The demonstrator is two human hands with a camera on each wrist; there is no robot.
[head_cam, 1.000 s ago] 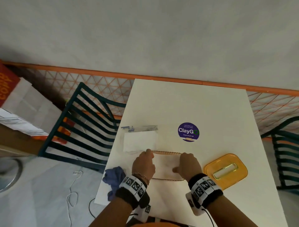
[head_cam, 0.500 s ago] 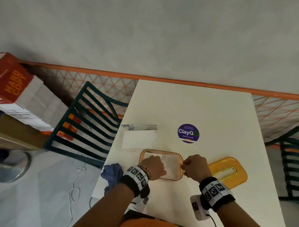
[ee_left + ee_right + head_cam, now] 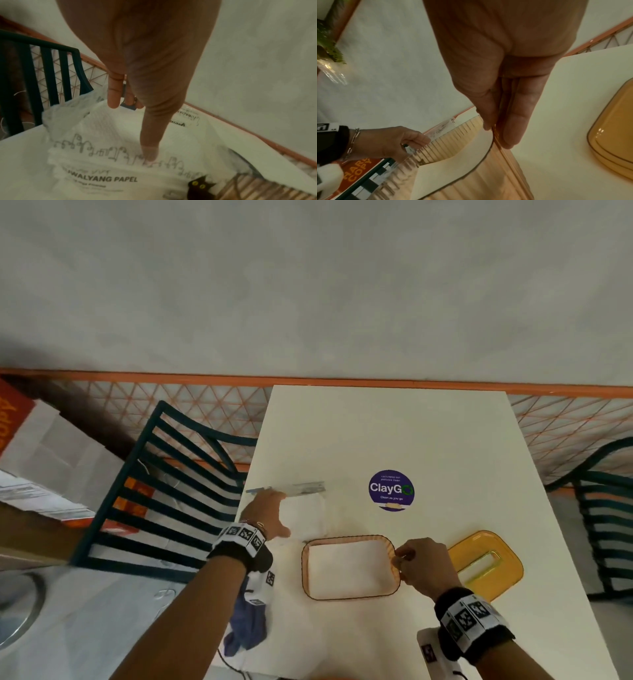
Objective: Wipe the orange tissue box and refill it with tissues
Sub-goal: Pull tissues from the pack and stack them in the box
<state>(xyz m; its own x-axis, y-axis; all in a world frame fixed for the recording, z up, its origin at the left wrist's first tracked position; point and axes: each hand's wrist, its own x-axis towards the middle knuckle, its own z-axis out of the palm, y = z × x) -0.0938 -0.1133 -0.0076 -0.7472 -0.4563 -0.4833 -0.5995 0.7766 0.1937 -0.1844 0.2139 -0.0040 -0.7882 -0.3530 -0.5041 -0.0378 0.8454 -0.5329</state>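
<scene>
The orange ribbed tissue box (image 3: 349, 598) stands open near the table's front, with white tissues (image 3: 349, 568) lying inside. My right hand (image 3: 399, 558) pinches its right wall, thumb inside and fingers outside, which the right wrist view shows closely: right hand (image 3: 496, 135), box (image 3: 505, 175). My left hand (image 3: 279, 513) has reached back and left to the clear plastic tissue pack (image 3: 306, 517). In the left wrist view the left hand (image 3: 131, 131) has its thumb pressed on top of the pack (image 3: 102, 169) and its fingers over the far edge, gripping it.
The orange lid (image 3: 507, 563) with a slot lies right of the box. A blue cloth (image 3: 246, 628) hangs at the table's front left edge. A purple ClayGo sticker (image 3: 391, 490) marks the middle. Dark slatted chairs (image 3: 178, 494) stand left and right.
My left hand has left the box and moved back-left onto the tissue pack. The right hand stays pinching the box's right wall.
</scene>
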